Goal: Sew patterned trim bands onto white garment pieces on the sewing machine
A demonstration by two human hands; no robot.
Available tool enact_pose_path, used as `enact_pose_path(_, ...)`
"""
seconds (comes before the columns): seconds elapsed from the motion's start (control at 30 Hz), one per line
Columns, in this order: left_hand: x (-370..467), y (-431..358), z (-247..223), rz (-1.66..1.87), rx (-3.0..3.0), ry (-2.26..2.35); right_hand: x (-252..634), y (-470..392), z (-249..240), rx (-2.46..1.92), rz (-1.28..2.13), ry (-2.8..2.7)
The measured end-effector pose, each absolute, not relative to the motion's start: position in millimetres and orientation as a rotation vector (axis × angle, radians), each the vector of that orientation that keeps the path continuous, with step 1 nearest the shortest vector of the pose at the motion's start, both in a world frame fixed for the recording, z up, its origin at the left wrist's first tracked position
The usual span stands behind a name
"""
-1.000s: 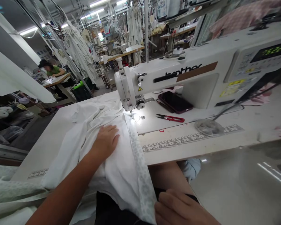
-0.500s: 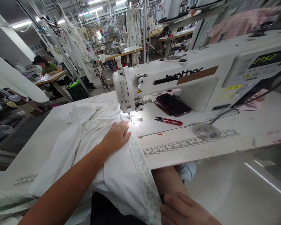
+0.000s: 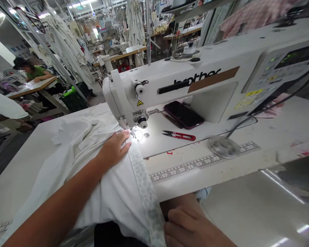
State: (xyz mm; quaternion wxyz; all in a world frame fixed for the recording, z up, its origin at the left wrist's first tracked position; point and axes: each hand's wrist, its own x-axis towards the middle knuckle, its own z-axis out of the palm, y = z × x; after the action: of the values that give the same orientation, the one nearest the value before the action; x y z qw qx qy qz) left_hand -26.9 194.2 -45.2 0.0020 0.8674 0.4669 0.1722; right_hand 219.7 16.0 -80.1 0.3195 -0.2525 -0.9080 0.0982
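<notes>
My left hand lies on the white fabric with its fingers stretched out, the tips just left of the lit presser foot of the sewing machine. A pale band with grey-green spots runs along the fabric's right edge, from the foot down over the table's front edge. Low in the view, my right hand is closed at that band's edge, below table height; its fingertips are hidden. The rest of the fabric spreads in folds to the left.
Red-handled thread snips, a dark phone and a clear round dish lie on the table right of the needle. A printed ruler runs along the front. Another person sits at a table at far left.
The whole view has shifted, so the machine appears further left and a little larger. Both hands keep about the same places on the fabric.
</notes>
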Motion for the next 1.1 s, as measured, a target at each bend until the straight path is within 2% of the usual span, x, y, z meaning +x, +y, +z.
enact_pose_path(0.17, -33, 218, -48, 0.548, 2.773, 1.501, 215, 32, -60, -0.802, 0.210, -2.420)
enact_pose_path(0.43, -37, 246, -47, 0.587, 2.803, 1.584, 210, 54, -56, -0.709, 0.176, -2.453)
enact_pose_path(0.57, -22, 200, -33, 0.654, 2.808, 1.514, 208, 56, -58, -0.671, 0.072, -2.485)
enact_pose_path(0.8, 11, 72, -24, 0.645, 2.765, 0.825, 209, 56, -70, -0.683, 0.096, -2.545)
enact_pose_path(1.1, 2, 83, -28, 0.597, 2.851, 0.656, 212, 66, -68, -0.714, 0.059, -2.555)
